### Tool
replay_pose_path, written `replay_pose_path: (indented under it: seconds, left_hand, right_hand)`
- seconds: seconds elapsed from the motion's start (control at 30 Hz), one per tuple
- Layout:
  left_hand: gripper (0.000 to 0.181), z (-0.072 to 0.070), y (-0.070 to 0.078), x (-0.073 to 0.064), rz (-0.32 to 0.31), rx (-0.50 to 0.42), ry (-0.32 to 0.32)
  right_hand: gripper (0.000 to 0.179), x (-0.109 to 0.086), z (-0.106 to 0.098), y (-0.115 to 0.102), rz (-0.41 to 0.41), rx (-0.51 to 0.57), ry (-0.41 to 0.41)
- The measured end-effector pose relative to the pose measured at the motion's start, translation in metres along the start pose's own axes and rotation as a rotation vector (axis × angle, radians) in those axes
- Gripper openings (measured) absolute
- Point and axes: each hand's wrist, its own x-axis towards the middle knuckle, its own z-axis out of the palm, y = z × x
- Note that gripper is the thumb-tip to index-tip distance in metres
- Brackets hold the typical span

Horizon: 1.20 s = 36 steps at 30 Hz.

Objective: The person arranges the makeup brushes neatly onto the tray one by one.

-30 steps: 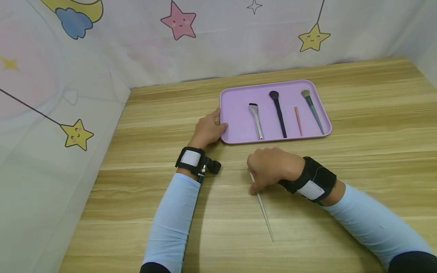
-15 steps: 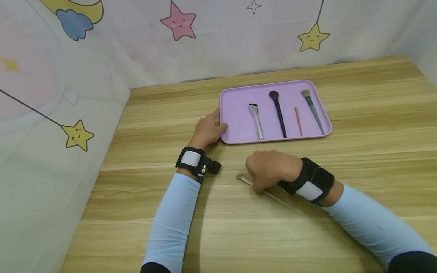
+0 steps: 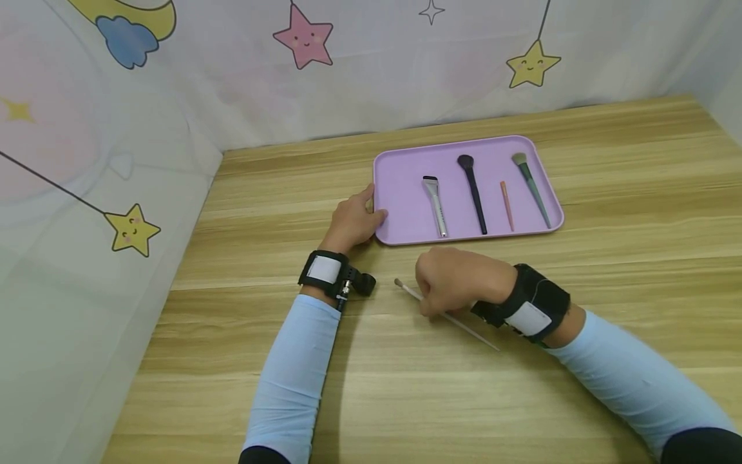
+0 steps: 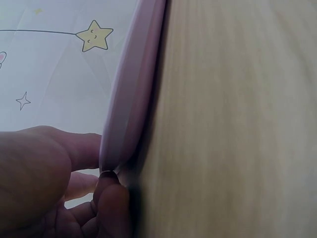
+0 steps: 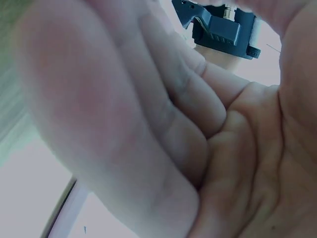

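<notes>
My left hand [image 3: 355, 222] holds the left edge of a lilac tray [image 3: 400, 193]. In the left wrist view its thumb lies on one side of the tray's rim [image 4: 130, 84] and curled fingers meet the other. In front of the tray my right hand [image 3: 460, 280] pinches a slim makeup brush [image 3: 472, 333] with a pale handle. The brush slants, its small brownish tip toward the upper left. On the tray lie a silver brush [image 3: 436, 209], a black brush [image 3: 474, 196], a short pink brush [image 3: 507, 206] and a green brush [image 3: 532, 192]. The right wrist view shows curled fingers but hides the held brush.
A wood-grain table [image 3: 261, 212] bears the tray. Behind and to the left hangs a white cloth [image 3: 377, 84] printed with stars. Black wrist straps with cameras sit on both arms, above light blue sleeves [image 3: 292, 374].
The slim brush has turned, its tip swinging out to the left of my right hand, then rising slightly farther from me. The left hand and tray stay put.
</notes>
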Motion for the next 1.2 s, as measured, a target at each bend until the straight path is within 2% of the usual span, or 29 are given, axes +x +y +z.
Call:
replay_pose_path:
  seconds: [0.33,0.77,1.2]
  left_hand:
    - [0.068,0.0,0.001,0.001,-0.018,-0.003,-0.006]
    - [0.07,0.001,-0.001,0.001,0.004,-0.001,0.006]
    - [0.069,0.0,0.0,-0.001,-0.014,-0.035,-0.012]
  right_hand:
    - [0.032,0.002,-0.005,0.002,0.002,-0.01,0.133]
    - [0.017,0.005,-0.011,0.002,0.08,0.021,0.323]
    - [0.015,0.01,-0.015,0.007,0.063,0.019,0.452]
